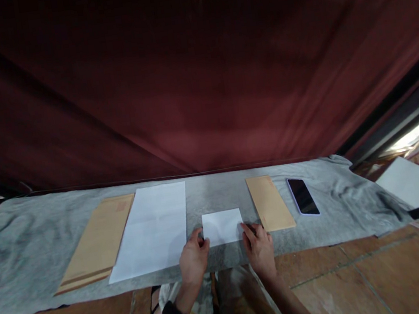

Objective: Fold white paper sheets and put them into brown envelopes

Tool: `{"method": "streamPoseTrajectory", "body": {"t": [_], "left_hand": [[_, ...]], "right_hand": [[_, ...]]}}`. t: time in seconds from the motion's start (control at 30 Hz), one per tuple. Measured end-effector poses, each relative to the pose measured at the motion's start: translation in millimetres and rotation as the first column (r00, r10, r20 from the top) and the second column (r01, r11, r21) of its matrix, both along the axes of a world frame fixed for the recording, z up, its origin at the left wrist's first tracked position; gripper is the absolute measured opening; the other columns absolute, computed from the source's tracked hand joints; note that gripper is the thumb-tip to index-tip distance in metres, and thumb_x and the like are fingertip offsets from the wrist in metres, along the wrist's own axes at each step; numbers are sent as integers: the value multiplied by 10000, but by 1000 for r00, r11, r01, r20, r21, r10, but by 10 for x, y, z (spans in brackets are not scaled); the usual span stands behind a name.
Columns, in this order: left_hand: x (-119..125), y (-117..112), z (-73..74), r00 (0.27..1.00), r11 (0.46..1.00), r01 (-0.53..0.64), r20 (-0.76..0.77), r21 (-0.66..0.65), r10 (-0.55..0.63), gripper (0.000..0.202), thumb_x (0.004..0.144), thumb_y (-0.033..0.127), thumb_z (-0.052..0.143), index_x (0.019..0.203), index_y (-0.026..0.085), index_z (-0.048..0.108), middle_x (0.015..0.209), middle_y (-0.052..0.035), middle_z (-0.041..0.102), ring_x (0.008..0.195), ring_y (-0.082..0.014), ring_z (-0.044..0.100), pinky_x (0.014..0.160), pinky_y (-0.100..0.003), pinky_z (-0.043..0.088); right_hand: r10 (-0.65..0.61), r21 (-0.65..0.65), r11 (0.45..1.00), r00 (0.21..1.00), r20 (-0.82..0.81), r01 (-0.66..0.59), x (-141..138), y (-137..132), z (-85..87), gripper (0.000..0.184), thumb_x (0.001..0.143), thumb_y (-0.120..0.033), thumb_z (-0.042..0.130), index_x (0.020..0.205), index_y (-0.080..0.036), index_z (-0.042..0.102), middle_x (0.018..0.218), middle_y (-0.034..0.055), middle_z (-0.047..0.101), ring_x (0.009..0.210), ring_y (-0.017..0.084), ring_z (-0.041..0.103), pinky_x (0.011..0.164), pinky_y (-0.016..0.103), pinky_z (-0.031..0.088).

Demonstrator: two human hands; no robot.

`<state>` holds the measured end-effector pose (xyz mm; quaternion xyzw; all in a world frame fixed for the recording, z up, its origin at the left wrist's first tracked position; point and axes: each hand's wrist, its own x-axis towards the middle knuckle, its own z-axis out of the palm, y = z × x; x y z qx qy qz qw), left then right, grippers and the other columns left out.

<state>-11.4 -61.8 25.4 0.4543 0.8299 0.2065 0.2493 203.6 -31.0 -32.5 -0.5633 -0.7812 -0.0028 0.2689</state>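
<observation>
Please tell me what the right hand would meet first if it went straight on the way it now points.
Most likely the small white rectangular paper: the right hand points forward and leftward, its fingertips at the paper's right edge, though exact depth there is hard to judge.

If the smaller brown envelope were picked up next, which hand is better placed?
Probably the right hand: it is close by the smaller brown envelope, while the left hand is across at the left edge of the small white paper.
</observation>
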Motion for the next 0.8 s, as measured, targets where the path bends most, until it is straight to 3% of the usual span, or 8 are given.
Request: {"method": "streamPoseTrajectory", "body": {"t": [0.33, 0.57, 0.67, 0.73, 0.8], "left_hand": [[0, -10, -37, 1000, 1000, 5, 21, 1, -5, 315, 938, 239, 587, 1248, 218, 634, 933, -36, 768, 817, -181, 712, 687, -253, 459], [33, -50, -55, 995, 1000, 25, -93, 10, -24, 269, 958, 269, 554, 1203, 235, 657, 1015, -49, 758, 855, -201, 717, 734, -283, 513], [150, -128, -93, 953, 974, 165, -280, 158, -116, 289, 984, 230, 477, 1207, 218, 659, 1147, -89, 719, 988, -223, 699, 885, -336, 534], [271, -183, -150, 891, 900, 348, -391, 262, -231, 316, 992, 211, 440, 1219, 204, 660, 1211, -107, 699, 1123, -248, 660, 1002, -391, 508], [401, -227, -226, 811, 792, 528, -458, 305, -364, 353, 989, 210, 444, 1294, 199, 622, 1325, -107, 660, 1263, -270, 594, 1079, -445, 476]], "right_hand": [[-3, -35, 999, 1000, 14, 4, -7, -15, 34, 348, 1018, -262, 448, 1318, -282, 623, 1123, 104, 616, 988, 245, 568, 834, 377, 413], [-11, -42, 999, 999, 34, 12, -10, -19, 33, 355, 1016, -255, 444, 1326, -280, 615, 1133, 105, 611, 1002, 248, 560, 841, 382, 403], [-11, -54, 998, 999, 33, 13, -11, -16, 34, 362, 1020, -266, 441, 1343, -287, 603, 1134, 104, 610, 1007, 249, 558, 845, 383, 403], [-16, -60, 998, 999, 31, 18, -13, -14, 36, 365, 1018, -268, 448, 1349, -293, 600, 1137, 102, 610, 1011, 250, 558, 847, 384, 400], [-20, -65, 998, 999, 26, 21, -15, -13, 37, 363, 1013, -267, 460, 1345, -299, 605, 1138, 101, 610, 1012, 250, 559, 847, 382, 396]]}}
